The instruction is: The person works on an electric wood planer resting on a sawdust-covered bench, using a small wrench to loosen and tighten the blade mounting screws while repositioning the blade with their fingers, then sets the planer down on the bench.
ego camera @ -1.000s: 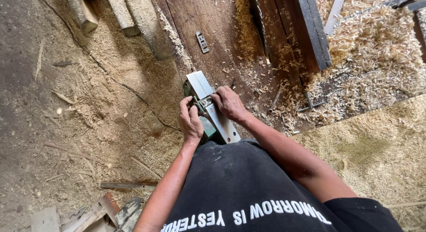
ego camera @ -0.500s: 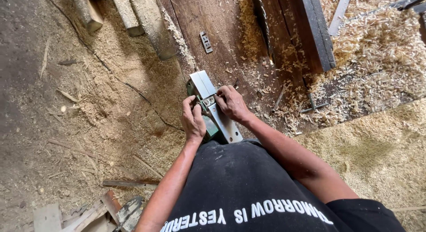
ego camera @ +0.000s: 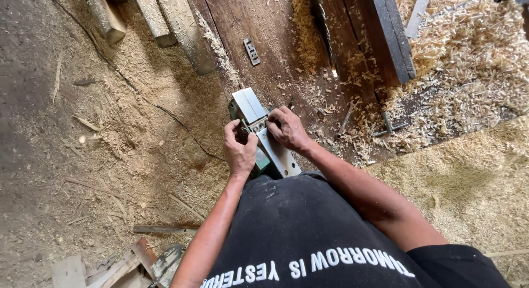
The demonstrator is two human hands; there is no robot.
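Observation:
A green electric planer (ego camera: 259, 128) lies upside down in front of my body, its shiny metal sole facing up. My left hand (ego camera: 239, 150) grips the planer's left side and green body. Fingers of my right hand (ego camera: 287, 129) press on the middle of the sole, near the blade slot. The planer's lower end is hidden behind my black shirt. It sits at the edge of a wide dark wooden board (ego camera: 270, 40).
A small metal plate (ego camera: 252, 51) lies on the board farther away. Dark planks (ego camera: 388, 29) and heaps of wood shavings (ego camera: 468, 51) are at the right. Timber offcuts (ego camera: 154, 18) lie at top left, scraps (ego camera: 132, 263) at bottom left, a cable (ego camera: 138, 95) crosses the sawdust floor.
Both hands stay on the planer; my fingers shift slightly on the sole. The view has barely moved.

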